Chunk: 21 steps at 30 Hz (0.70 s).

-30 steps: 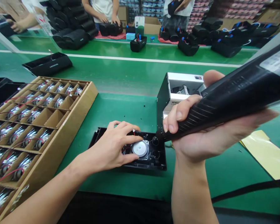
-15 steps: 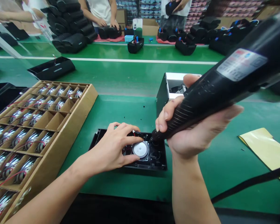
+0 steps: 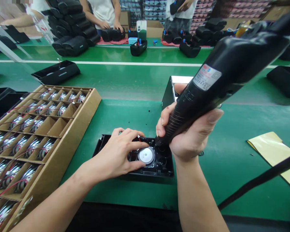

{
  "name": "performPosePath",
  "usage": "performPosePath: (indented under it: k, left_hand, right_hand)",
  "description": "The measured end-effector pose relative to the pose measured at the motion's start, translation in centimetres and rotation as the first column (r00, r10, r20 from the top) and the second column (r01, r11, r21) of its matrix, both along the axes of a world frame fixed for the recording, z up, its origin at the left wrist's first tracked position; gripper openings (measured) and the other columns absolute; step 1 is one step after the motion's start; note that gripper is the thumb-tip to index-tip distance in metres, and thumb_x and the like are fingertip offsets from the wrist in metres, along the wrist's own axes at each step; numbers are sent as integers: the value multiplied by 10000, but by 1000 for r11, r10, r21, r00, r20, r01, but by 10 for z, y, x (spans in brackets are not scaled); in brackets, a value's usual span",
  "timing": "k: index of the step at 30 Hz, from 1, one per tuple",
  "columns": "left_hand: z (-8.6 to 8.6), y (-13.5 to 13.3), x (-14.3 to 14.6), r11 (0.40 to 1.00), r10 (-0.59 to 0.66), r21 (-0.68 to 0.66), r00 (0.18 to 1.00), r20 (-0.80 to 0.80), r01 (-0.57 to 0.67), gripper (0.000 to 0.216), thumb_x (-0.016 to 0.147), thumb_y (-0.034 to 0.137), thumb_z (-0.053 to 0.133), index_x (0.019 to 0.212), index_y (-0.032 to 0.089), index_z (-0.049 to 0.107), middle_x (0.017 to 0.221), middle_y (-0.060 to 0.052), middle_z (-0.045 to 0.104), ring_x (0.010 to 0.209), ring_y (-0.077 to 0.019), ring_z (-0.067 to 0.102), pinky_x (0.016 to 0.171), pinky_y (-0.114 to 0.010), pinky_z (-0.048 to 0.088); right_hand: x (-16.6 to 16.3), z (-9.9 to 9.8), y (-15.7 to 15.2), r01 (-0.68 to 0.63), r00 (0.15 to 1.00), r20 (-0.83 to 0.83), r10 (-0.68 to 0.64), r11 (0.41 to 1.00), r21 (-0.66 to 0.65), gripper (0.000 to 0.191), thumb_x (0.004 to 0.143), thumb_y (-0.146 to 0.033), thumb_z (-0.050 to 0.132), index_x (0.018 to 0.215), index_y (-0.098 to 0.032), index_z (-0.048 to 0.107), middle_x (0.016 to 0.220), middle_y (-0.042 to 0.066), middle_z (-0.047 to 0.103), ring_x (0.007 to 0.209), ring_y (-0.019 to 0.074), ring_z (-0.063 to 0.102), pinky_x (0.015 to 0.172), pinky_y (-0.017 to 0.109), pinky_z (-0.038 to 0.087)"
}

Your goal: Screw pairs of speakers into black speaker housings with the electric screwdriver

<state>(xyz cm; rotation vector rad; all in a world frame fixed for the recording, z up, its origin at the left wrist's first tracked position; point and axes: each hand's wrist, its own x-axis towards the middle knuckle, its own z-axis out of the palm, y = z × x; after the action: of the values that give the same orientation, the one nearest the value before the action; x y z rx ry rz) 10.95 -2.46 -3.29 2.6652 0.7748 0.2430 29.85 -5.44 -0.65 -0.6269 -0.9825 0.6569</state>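
Note:
A black plastic housing [image 3: 165, 164] lies flat on the green bench in front of me, with a round silver speaker driver [image 3: 146, 155] seated in it. My left hand [image 3: 116, 154] rests on the housing and pinches the driver between thumb and fingers. My right hand [image 3: 188, 133] is wrapped round a black electric screwdriver [image 3: 215, 83], which leans steeply with its tip down on the housing just right of the driver.
A cardboard tray [image 3: 70, 135] with dividers holds several silver drivers with red wires at my left. A black-and-white box [image 3: 168, 94] stands behind the screwdriver. Yellow paper [image 3: 270, 148] lies at right, the tool's cable [image 3: 256, 182] beside it. Other people handle black speakers across a green belt [image 3: 125, 74].
The screwdriver has swung more upright, its body moving left and up, and my right hand has shifted left toward the driver. My left hand has stayed put.

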Motion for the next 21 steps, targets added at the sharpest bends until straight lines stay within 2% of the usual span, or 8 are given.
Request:
performPosePath:
  k: [5,10,13,16,18,21]
  left_hand:
    - [2,-1,1,1000,9,-13,1000,-3,-10,389,860,405,847,1227,323,751,1406,-44,645,1223,-302,615,1070,-522,328]
    - [5,-2,1,999,9,-32,1000,-3,-9,378,855,368,842,1219,317,755,1384,-42,653,1238,-307,615,1077,-523,332]
    - [4,-2,1,1000,11,-23,1000,-1,-11,391,850,367,846,1227,321,752,1390,-49,650,1238,-312,613,1080,-526,332]
    - [3,-1,1,1000,6,-23,1000,-8,-6,401,852,375,849,1236,328,746,1394,-49,647,1252,-307,605,1089,-523,324]
    - [3,0,1,1000,4,-24,1000,-8,-4,399,851,377,850,1233,328,747,1388,-45,647,1261,-305,601,1091,-520,319]
    - [3,0,2,1000,5,-31,1000,-10,-5,401,847,378,855,1230,326,749,1393,-40,642,1258,-301,605,1081,-521,322]
  right_hand:
    - [-1,-1,2,-10,1000,-28,9,998,-65,475,991,-717,452,979,-271,616,652,-38,570,407,119,491,346,273,373]
    - [-1,0,0,-18,1000,-15,18,998,-59,473,1005,-703,442,857,-266,547,659,-39,566,416,107,495,361,268,373]
    - [-2,0,0,-18,1000,-20,17,998,-54,475,1002,-710,447,872,-273,576,655,-39,572,417,105,489,364,271,356]
    - [-3,-1,0,-21,1000,-8,21,998,-64,530,965,-766,470,1096,-292,669,651,-41,570,407,119,487,355,290,359]
    - [-4,-1,0,-35,999,6,36,998,-61,592,970,-769,453,1248,-291,666,655,-38,573,403,126,491,353,301,365]
    - [-6,-4,1,-53,998,29,55,997,-48,584,989,-749,432,1254,-288,675,642,-33,561,396,126,479,349,299,360]
